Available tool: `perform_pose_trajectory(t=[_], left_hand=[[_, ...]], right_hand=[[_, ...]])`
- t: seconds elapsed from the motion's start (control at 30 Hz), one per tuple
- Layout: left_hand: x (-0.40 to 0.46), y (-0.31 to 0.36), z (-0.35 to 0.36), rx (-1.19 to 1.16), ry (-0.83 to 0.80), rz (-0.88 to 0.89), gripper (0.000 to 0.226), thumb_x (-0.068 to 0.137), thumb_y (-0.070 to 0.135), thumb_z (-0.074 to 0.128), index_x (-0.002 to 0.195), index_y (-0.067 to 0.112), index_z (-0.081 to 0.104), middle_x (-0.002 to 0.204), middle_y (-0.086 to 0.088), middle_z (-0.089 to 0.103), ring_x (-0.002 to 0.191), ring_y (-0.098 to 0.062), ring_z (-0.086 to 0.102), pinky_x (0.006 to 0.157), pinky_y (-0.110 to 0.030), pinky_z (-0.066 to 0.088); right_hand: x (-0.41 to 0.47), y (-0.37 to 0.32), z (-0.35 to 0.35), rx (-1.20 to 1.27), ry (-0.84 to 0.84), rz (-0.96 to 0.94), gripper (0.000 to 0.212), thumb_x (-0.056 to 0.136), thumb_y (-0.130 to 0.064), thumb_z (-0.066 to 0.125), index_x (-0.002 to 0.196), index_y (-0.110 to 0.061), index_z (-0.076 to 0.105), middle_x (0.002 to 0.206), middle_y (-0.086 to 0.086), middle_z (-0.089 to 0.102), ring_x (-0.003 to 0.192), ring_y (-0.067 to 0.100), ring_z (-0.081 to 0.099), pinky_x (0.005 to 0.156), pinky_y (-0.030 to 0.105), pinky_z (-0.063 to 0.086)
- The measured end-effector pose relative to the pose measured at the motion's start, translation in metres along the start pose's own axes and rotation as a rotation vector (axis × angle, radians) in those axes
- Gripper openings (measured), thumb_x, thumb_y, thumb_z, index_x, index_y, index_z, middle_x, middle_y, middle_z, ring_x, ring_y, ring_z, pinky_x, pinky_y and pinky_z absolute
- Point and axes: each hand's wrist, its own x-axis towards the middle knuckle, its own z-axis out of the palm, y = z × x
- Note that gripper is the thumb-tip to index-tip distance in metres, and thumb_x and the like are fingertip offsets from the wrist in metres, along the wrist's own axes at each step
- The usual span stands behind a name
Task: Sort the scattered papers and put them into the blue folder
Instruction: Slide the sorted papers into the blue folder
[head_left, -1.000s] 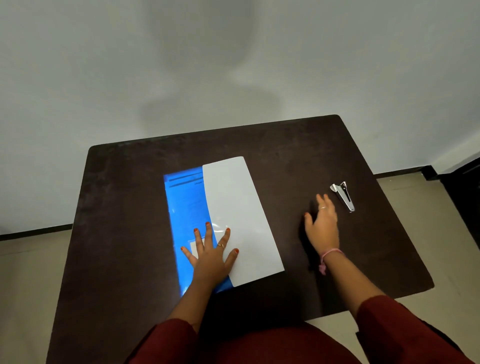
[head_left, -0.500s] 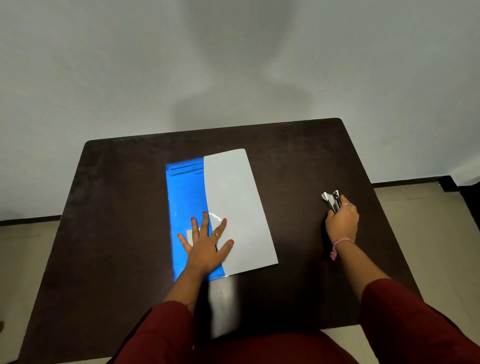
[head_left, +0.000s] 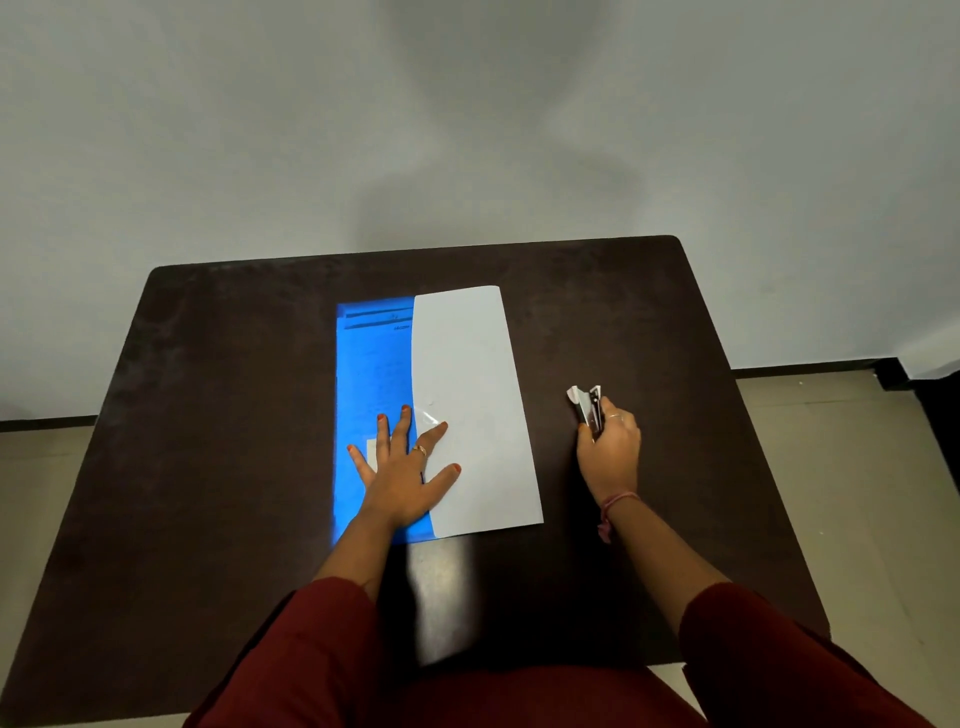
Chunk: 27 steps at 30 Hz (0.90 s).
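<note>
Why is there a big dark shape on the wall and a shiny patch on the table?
Head view: the dark shape is a soft shadow on the wall; the shiny patch is glare on the table near the person; the table's edges look bent by the wide lens.

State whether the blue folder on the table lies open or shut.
Cannot tell. The folder lies flat, half hidden by the white sheet; the left hand presses on both.

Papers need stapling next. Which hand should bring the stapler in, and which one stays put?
Right. The right hand already grips the stapler, off the dark table. The left hand lies flat across the blue folder and white sheet, pinning both.
</note>
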Motion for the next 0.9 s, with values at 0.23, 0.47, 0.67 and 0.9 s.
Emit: perform_pose_trajectory(t=[0.23, 0.47, 0.67, 0.9], left_hand=[[0.0, 0.004, 0.0, 0.036, 0.002, -0.028, 0.097, 0.069, 0.082, 0.015, 0.151, 0.035, -0.005, 0.158, 0.007, -0.019, 0.142, -0.021, -0.028, 0.104, -0.063, -0.021], [-0.002, 0.002, -0.007, 0.051, -0.041, -0.011, 0.087, 0.087, 0.068, 0.038, 0.152, 0.031, -0.006, 0.158, 0.007, -0.022, 0.142, -0.022, -0.028, 0.106, -0.064, -0.019], [-0.001, -0.005, -0.008, 0.069, -0.063, 0.01, 0.089, 0.086, 0.069, 0.04, 0.152, 0.031, -0.007, 0.157, 0.007, -0.023, 0.143, -0.021, -0.028, 0.107, -0.064, -0.017], [-0.001, -0.008, -0.01, 0.089, -0.085, 0.028, 0.09, 0.086, 0.069, 0.041, 0.152, 0.031, -0.007, 0.157, 0.006, -0.023, 0.143, -0.022, -0.027, 0.108, -0.063, -0.015]], right_hand=[[-0.022, -0.021, 0.028, 0.008, -0.02, -0.056, 0.048, 0.092, -0.005, 0.051, 0.14, -0.005, 0.043, 0.129, 0.015, 0.05, 0.12, 0.027, 0.044, 0.1, 0.031, 0.038], [-0.021, -0.033, 0.034, -0.023, -0.026, -0.018, 0.051, 0.092, -0.005, 0.05, 0.142, -0.003, 0.039, 0.13, 0.018, 0.048, 0.12, 0.03, 0.042, 0.101, 0.034, 0.036], [-0.008, -0.044, 0.032, -0.067, -0.039, 0.027, 0.051, 0.094, -0.008, 0.051, 0.143, -0.005, 0.037, 0.134, 0.015, 0.045, 0.126, 0.029, 0.039, 0.105, 0.035, 0.035], [-0.009, -0.045, 0.033, -0.057, -0.061, 0.048, 0.056, 0.092, -0.01, 0.055, 0.144, -0.007, 0.036, 0.135, 0.014, 0.043, 0.128, 0.029, 0.038, 0.107, 0.036, 0.034]])
